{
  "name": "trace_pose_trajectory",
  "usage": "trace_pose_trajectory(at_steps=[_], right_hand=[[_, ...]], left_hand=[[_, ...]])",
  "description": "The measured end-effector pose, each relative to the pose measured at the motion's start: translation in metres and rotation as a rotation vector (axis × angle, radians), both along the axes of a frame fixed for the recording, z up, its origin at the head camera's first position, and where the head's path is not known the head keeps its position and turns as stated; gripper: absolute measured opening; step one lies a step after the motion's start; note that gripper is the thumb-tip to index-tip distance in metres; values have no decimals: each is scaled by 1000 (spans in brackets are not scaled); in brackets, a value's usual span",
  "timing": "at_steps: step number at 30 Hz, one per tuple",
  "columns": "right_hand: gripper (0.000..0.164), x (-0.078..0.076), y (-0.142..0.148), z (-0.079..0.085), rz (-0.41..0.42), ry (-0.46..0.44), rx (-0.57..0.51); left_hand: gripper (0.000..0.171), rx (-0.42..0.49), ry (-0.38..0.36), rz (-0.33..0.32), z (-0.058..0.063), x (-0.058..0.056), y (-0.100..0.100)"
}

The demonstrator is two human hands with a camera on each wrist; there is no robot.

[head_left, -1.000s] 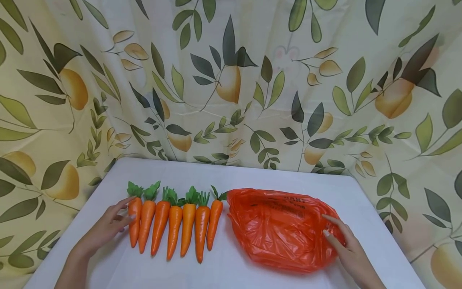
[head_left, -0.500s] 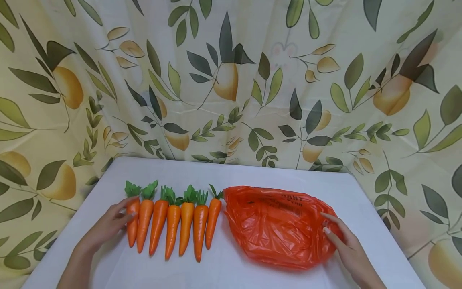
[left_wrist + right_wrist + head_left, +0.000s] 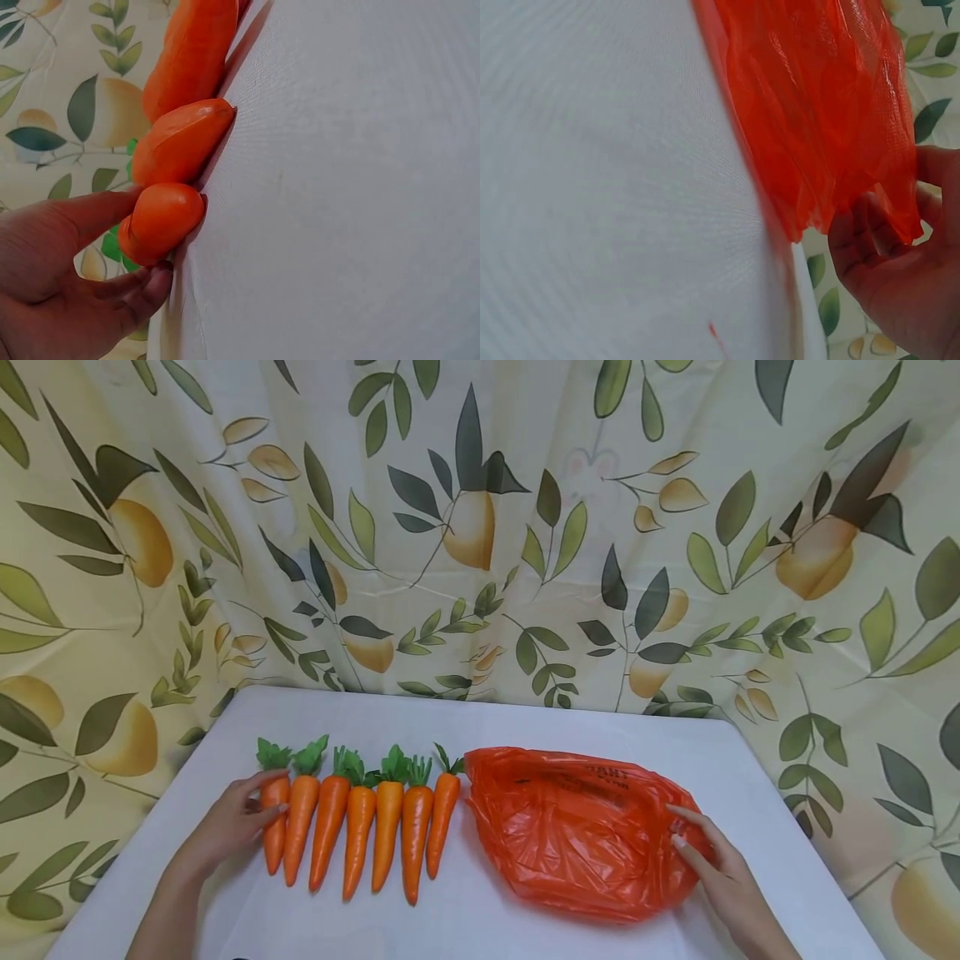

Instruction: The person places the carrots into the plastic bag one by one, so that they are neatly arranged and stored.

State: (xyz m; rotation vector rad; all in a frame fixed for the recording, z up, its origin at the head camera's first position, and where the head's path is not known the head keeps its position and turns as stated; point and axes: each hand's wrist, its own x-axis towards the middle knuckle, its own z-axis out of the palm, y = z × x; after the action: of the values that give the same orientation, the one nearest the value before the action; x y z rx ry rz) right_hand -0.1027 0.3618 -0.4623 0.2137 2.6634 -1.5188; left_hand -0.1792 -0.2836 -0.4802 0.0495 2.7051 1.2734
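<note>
Several orange carrots with green tops lie side by side in a row on the left half of the white table. My left hand point(image 3: 225, 827) holds the leftmost carrot point(image 3: 274, 843) near its top. In the left wrist view the thumb is on one side of that carrot point(image 3: 166, 217) and the fingers on the other. To the right of the row lies a crumpled red plastic bag point(image 3: 570, 860) with dark print, its mouth spread. My right hand point(image 3: 727, 881) grips the bag's right edge. In the right wrist view its fingers are partly behind the film of the bag point(image 3: 810, 112).
The white table point(image 3: 420, 935) ends at a back edge against a hanging curtain point(image 3: 525, 585) printed with fruit and leaves. The rightmost carrot point(image 3: 444, 827) lies close to the bag's left edge.
My left fingers and thumb have closed in on the leftmost carrot, which tilts very slightly at its top. The head view has shifted a little. My right hand stays at the bag.
</note>
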Motion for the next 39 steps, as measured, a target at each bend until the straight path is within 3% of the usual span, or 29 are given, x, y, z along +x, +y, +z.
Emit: trace_pose_trajectory(at_steps=[13,19,25,39], right_hand=[[61,1,0,-1,0,11,12],[59,2,1,0,2,7,-7],[56,1,2,0,8,6,-27],[56,2,0,-1,13,43,-15]], left_hand=[[63,11,24,31,4,3,-2],[65,3,52,63,16,5,2],[62,-3,132,25,31,4,18],[62,112,137,-32,57,0,63]])
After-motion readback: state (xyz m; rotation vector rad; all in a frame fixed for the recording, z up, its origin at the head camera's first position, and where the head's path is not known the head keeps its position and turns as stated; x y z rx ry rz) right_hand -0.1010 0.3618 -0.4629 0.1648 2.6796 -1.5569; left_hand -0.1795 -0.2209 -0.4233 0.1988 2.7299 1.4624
